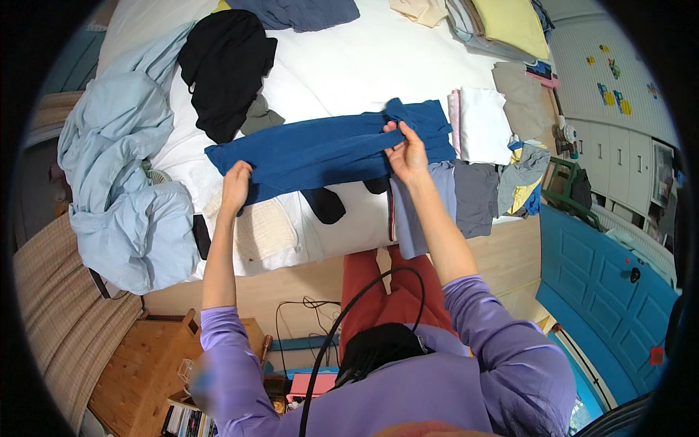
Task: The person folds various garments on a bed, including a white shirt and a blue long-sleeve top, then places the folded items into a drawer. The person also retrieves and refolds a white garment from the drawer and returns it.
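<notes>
A dark blue garment (322,145) is stretched lengthwise between my hands over the white bed (327,60). My left hand (236,184) grips its left end near the lower corner. Toward the other end, my right hand (407,150) pinches a folded strip of the cloth between thumb and fingers. Below the garment, black fabric pieces (325,206) stick out onto the sheet. A cream cloth (265,229) lies under my left hand. Beneath my right forearm is a grey-blue folded garment (412,218), partly hidden.
Rumpled light blue fabric (131,164) covers the bed's left side beside a black garment (229,65). At right lie folded white cloth (483,125), dark grey cloth (476,196) and a stack topped with yellow cloth (513,24). A black cable (349,306) loops before my body.
</notes>
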Motion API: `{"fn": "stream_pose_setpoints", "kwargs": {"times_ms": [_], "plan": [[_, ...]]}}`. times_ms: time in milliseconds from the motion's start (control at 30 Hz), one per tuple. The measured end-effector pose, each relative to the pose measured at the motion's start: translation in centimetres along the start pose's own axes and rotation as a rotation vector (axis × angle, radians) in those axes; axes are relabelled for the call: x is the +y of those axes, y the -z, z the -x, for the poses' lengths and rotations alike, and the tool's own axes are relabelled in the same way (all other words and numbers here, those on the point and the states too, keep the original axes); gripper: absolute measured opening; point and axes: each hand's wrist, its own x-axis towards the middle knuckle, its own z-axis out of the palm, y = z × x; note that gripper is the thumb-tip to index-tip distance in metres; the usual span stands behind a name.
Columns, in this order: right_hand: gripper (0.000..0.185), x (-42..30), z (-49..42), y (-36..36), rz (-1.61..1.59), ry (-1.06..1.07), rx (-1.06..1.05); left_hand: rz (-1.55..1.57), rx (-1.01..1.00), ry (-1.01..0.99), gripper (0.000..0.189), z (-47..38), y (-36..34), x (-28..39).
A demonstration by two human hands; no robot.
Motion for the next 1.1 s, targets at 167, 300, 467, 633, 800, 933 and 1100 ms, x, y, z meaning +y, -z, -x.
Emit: {"fn": "stream_pose_setpoints", "kwargs": {"times_ms": [167,300,467,633,800,933,1100], "plan": [[0.016,-3.1,-4.0,6.1,0.203,0.156,0.368,-0.143,0.083,0.010,0.022,-3.1,-0.3,1.0],[0.042,-5.7,-5.0,7.5,0.370,0.059,0.238,-0.223,0.079,0.097,0.029,-4.0,-1.5,1.7],[0.056,-6.3,-5.1,3.5,1.062,0.178,0.576,-0.302,0.108,-0.060,0.027,-3.5,-2.6,1.4],[0.052,-6.3,-5.7,3.0,1.541,0.331,0.632,-0.277,0.113,-0.035,0.026,-3.4,-2.3,1.7],[0.033,-7.2,-5.7,5.1,1.236,0.377,0.238,-0.233,0.134,0.004,0.025,-3.2,-2.1,1.8],[0.012,-10.3,-2.4,1.1,0.877,0.337,-0.095,-0.317,0.131,0.031,0.028,-2.9,-1.2,2.4],[0.049,-11.3,-6.6,7.7,1.534,0.357,0.025,-0.611,0.099,-0.038,0.029,-3.9,-2.8,1.5]]}}
